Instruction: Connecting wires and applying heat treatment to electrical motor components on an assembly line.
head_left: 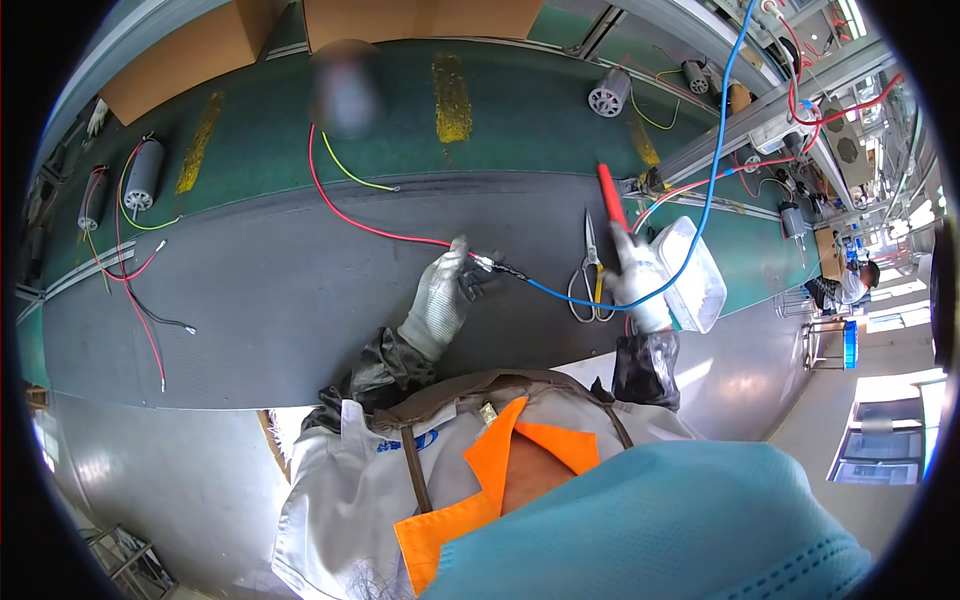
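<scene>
My left hand, in a whitish glove, is closed around the end of a red wire and a metal clip. A blue cable joins the clip through a black sleeve. The red wire runs up to a grey cylindrical motor, blurred in view; its yellow-green wire lies loose. My right hand, also gloved, grips the lower end of a red stick-shaped handle, its fingers partly hidden. Just left of it lie scissors and a thin yellow tool.
A clear plastic box stands beside my right hand. More motors with loose wires sit on the green belt, at left and right. Cardboard boxes line the far side. The blue cable hangs across the right. A person sits far right.
</scene>
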Tool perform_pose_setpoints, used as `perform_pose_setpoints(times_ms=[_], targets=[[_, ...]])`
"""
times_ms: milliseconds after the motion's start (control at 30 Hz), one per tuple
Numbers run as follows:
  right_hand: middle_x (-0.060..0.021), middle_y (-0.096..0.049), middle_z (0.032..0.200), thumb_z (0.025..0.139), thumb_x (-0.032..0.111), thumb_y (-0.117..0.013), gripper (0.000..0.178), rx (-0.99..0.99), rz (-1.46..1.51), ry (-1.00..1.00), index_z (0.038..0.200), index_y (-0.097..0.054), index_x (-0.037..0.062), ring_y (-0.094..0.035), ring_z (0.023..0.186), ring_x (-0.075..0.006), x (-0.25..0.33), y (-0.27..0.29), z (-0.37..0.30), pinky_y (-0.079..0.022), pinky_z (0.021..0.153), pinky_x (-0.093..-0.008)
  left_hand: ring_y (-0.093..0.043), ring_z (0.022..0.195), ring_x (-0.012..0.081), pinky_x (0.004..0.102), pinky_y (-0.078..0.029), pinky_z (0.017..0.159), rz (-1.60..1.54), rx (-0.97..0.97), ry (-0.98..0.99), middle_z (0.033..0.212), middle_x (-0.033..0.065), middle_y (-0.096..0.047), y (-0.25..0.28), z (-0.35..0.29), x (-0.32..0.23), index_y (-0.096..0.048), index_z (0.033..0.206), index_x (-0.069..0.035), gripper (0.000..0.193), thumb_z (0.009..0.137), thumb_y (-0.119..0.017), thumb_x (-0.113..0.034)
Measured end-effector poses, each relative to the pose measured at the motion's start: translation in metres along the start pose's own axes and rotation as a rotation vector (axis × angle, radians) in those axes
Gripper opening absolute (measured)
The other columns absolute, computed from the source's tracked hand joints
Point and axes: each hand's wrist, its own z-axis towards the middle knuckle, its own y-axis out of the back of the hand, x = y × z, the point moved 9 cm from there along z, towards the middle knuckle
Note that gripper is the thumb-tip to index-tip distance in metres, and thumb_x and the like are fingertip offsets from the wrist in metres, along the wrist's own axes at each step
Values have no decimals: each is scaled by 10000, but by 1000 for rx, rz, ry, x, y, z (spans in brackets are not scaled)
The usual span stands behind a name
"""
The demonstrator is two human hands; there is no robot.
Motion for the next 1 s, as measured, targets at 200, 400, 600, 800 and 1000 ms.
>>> perform_pose_setpoints(times_ms=[200,400,600,800,1000], targets=[[-139,-690,1214,962,214,-700,328,396,727,630,1239,-680,38,-650,1041,-255,136,-12,-20,-517,951,-421,-643,736,116,275,-520,689,763,-122,-209,790,50,-698,23,22,-28,-674,889,12,304,1029,-624,-254],[-11,-636,792,1001,233,-675,335,179,759,-557,1192,-662,-42,-584,692,-68,-40,-45,8,-501,624,-249,-631,563,307,456,-481,533,2480,-1133,-664,562,92,-610,64,-95,-224,-611,511,-130,490,885,-761,-407],[-20,-687,914,974,259,-732,483,316,948,-176,1334,-632,-48,-584,813,-66,54,-60,77,-521,747,-246,-705,943,282,389,-542,843,2169,-590,-1354,1075,82,-730,-2,-84,-199,-717,1074,-107,183,900,-733,-161],[-219,-714,1217,924,432,-706,703,-178,-57,-444,1496,-478,94,-682,1159,-368,-103,-65,319,-528,966,-390,-558,1250,339,505,-434,1076,2204,-27,-799,1304,138,-606,-9,47,-78,-632,1299,-108,482,865,-742,-286],[-221,-639,1383,960,397,-664,886,-312,67,-392,1612,-217,-4,-625,1274,-351,-298,-133,452,-496,1031,-389,-510,1303,345,517,-379,1117,2076,101,-752,1338,141,-565,-15,60,-76,-596,1341,-99,557,858,-743,-334]])
